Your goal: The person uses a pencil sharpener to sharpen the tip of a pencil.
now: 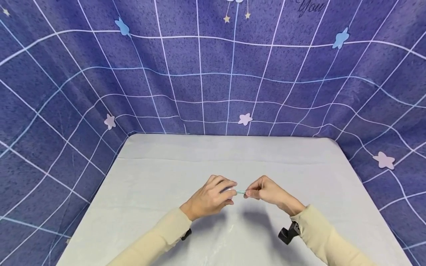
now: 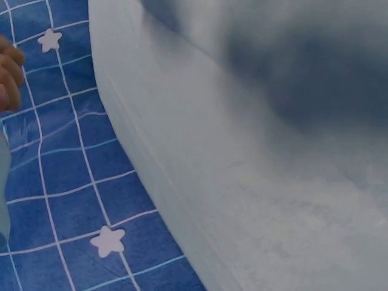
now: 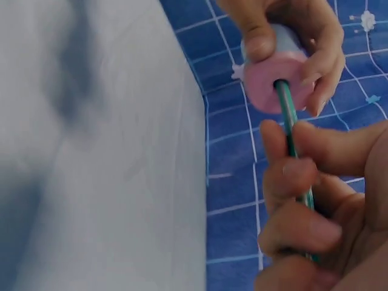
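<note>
My left hand (image 1: 211, 195) grips a round pencil sharpener (image 3: 257, 88) with a pink end face and a paler body, mostly covered by the fingers in the head view. A slim green pencil (image 3: 287, 109) runs into the dark hole in that pink face. Its other end lies along the fingers of my right hand (image 1: 267, 191), which pinches the shaft between thumb and fingertips close to the sharpener. Both hands are raised over the table, facing each other. Only some curled fingers (image 2: 9, 79) show at the edge of the left wrist view.
A white cloth covers the table (image 1: 233, 155), with shadows of the hands on it. Behind and along both sides hangs a blue curtain (image 1: 213, 85) with grid lines and stars. A small black camera (image 1: 288, 232) hangs under the right wrist.
</note>
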A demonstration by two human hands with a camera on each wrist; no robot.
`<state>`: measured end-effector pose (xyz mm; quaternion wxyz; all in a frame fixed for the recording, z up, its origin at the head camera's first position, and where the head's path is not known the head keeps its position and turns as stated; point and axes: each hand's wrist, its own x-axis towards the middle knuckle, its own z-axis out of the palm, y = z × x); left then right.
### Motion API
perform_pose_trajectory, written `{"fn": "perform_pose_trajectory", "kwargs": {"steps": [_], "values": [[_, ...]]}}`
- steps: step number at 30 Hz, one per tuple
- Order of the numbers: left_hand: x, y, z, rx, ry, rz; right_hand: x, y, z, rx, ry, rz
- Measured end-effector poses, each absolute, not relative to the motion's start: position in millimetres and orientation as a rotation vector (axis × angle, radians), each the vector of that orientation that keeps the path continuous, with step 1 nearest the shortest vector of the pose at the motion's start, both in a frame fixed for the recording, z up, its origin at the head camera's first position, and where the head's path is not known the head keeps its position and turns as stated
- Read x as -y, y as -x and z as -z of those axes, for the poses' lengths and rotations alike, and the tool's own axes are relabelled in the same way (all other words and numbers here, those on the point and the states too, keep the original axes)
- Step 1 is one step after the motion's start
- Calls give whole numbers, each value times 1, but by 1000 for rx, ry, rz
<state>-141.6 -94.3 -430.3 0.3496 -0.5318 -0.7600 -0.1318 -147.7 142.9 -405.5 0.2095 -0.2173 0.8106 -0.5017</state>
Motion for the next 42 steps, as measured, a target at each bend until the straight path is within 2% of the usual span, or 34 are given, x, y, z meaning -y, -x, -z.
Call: {"fn": "perform_pose_trajectory", "kwargs": {"steps": [8,19,23,26,32,34,39,42], "values": [[100,149,415,2176,1273,644,-136,141,410,-2868,872,1156],[101,153,391,2652,922,1452,-134,146,432,-3528,1718,792],[102,153,387,2699,942,1567,-132,146,432,-3570,1937,777],[100,151,387,2632,1060,1435,-132,143,428,-3495,1819,937],[96,145,402,2337,1299,896,-139,135,409,-3004,998,1183],[95,143,409,2259,1354,743,-142,137,403,-2772,818,1241],[94,142,419,2096,1411,418,-147,147,398,-2272,612,1394],[93,144,420,2088,1395,393,-147,150,400,-2308,624,1366]]}}
